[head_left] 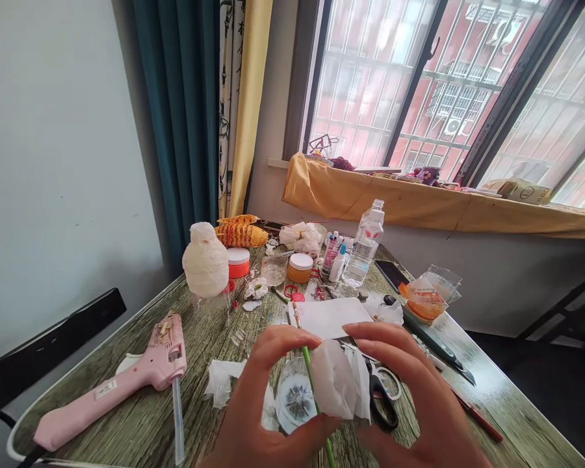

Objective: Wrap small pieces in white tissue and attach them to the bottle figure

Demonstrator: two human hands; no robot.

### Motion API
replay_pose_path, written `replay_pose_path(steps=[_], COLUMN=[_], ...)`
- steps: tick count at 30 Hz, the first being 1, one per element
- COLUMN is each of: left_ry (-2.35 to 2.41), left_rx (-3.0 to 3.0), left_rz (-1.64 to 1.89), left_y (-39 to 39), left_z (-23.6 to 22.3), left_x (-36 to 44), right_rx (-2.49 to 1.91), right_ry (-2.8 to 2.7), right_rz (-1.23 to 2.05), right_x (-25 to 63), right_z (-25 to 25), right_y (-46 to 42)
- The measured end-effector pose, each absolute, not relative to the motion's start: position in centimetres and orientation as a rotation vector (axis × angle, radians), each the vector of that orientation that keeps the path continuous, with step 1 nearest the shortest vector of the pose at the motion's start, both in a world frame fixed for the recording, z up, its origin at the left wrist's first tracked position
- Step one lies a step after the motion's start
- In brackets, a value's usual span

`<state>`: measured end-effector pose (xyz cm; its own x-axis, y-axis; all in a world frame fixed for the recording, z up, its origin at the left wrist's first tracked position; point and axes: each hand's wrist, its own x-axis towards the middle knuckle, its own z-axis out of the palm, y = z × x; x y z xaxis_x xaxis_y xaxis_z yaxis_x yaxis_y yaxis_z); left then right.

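Two sides of a white tissue bundle (pixel 336 380) are being pressed by the left hand (pixel 268 396) and the right hand (pixel 419 390), both half-curled, while the bundle is being held above the wood-grain worktop (pixel 526 416). A green stick (pixel 308 370) is being carried through or behind it; which cannot be told. Tearing or slipping could be caused by too firm or too loose a grip, and the stick could be snagged by the black-handled scissors (pixel 383 403) lying just below, beside a clear round disc (pixel 295 398). Space to the left is being crowded by crumpled tissue (pixel 221 383) and a pink hot glue gun (pixel 127 383), while a clear water bottle (pixel 365 244) is being carried further back.
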<state>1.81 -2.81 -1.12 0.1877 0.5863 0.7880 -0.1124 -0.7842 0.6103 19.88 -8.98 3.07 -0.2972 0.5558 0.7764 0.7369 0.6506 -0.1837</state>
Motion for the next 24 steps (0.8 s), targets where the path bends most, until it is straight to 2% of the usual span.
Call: replay_pose_path(steps=[5, 15, 24], left_ry=[0.392, 0.415, 0.411], left_rx=[2.08, 2.139, 2.108], left_rz=[1.603, 1.56, 1.568], left_y=[-2.7, -3.0, -2.9], left_z=[-0.9, -0.7, -0.7], left_x=[1.8, 1.1, 0.6], right_rx=[-1.039, -0.922, -0.891], right_ry=[-2.023, -2.053, -2.053], right_rz=[-0.246, 0.065, 0.094], right_x=[20.2, 19.3, 18.7], right_z=[3.1, 4.0, 4.5], right_y=[-8.5, -8.1, -7.7])
